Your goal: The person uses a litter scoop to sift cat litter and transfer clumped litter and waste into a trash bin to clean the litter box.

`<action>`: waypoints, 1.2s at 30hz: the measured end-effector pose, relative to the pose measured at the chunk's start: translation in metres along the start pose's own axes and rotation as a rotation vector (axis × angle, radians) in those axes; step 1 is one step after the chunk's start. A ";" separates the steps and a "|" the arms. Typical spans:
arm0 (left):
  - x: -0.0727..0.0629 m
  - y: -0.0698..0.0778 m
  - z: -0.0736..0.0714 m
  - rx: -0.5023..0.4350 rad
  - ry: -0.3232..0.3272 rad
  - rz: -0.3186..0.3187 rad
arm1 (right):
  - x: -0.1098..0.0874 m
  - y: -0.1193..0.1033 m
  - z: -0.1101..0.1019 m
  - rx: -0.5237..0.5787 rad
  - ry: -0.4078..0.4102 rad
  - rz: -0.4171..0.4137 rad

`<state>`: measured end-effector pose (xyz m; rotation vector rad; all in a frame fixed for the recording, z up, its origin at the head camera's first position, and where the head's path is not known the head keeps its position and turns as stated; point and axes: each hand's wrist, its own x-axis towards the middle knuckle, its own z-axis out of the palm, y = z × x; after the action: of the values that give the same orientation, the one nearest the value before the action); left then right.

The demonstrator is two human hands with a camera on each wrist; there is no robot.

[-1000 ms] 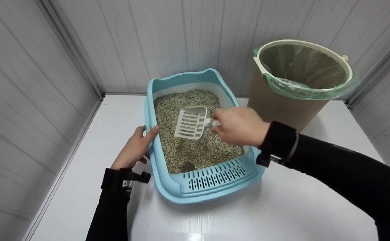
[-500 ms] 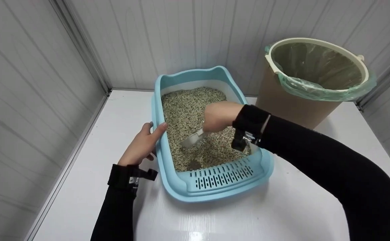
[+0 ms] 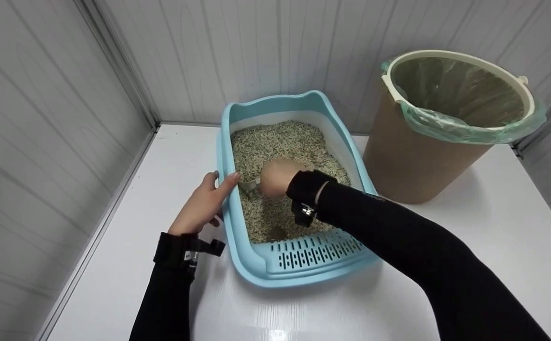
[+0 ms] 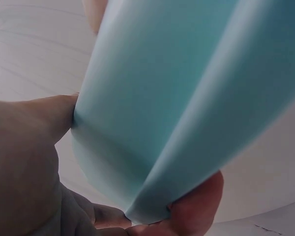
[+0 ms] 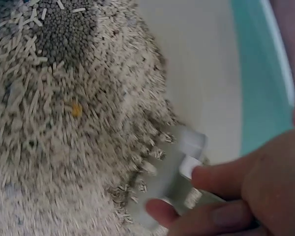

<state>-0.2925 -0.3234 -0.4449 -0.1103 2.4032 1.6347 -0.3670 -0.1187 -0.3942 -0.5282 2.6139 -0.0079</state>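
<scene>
A light blue litter box [image 3: 304, 277] stands on the white table, filled with pale pellet litter [image 3: 282, 137]. My left hand [image 3: 200, 203] grips its left rim, thumb on top and fingers wrapped under the edge, as the left wrist view [image 4: 196, 206] also shows. Inside the box, my right hand [image 3: 278, 177] holds a white slotted litter scoop [image 5: 160, 179] by its handle. The scoop's head is tilted and partly sunk in the litter near the left wall. A dark clump [image 3: 278, 233] lies by the front grate; in the right wrist view this dark patch [image 5: 66, 34] is made of small round grains.
A tall brown bin [image 3: 413, 166] with a cream rim and a green bag liner [image 3: 450, 128] stands to the right of the box. Pale panelled walls [image 3: 237, 52] close off the back and left. White tabletop [image 3: 171, 156] shows around the box.
My right hand has lowered the scoop from above the litter into it and moved left towards the box's left wall. My left hand stays on the rim. The view has shifted slightly.
</scene>
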 end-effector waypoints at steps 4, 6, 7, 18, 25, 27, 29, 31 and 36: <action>0.000 0.000 0.000 -0.009 0.005 -0.001 | 0.015 -0.007 0.015 0.087 0.113 -0.012; -0.001 0.001 0.000 -0.011 0.005 0.004 | 0.022 -0.007 0.018 0.092 0.142 -0.033; -0.001 0.001 0.000 -0.012 0.005 0.008 | 0.026 -0.006 0.020 0.091 0.153 -0.041; -0.002 0.002 0.002 0.008 0.008 0.001 | 0.053 0.021 0.040 -0.002 0.357 -0.041; -0.002 0.000 0.002 0.013 0.010 -0.004 | 0.054 0.023 0.047 0.041 0.402 -0.031; -0.002 0.000 0.002 0.012 0.011 -0.003 | 0.054 0.023 0.046 0.049 0.401 -0.032; -0.002 0.000 0.003 0.016 0.011 -0.003 | 0.053 0.022 0.045 0.041 0.406 -0.034; -0.001 0.000 0.002 0.019 0.011 -0.003 | 0.053 0.022 0.044 0.038 0.410 -0.031; -0.002 -0.002 -0.001 0.013 0.012 -0.002 | 0.049 0.022 0.044 0.042 0.438 -0.034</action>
<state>-0.2903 -0.3250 -0.4456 -0.1216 2.4212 1.6222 -0.3951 -0.1123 -0.4570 -0.6125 3.0198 -0.2115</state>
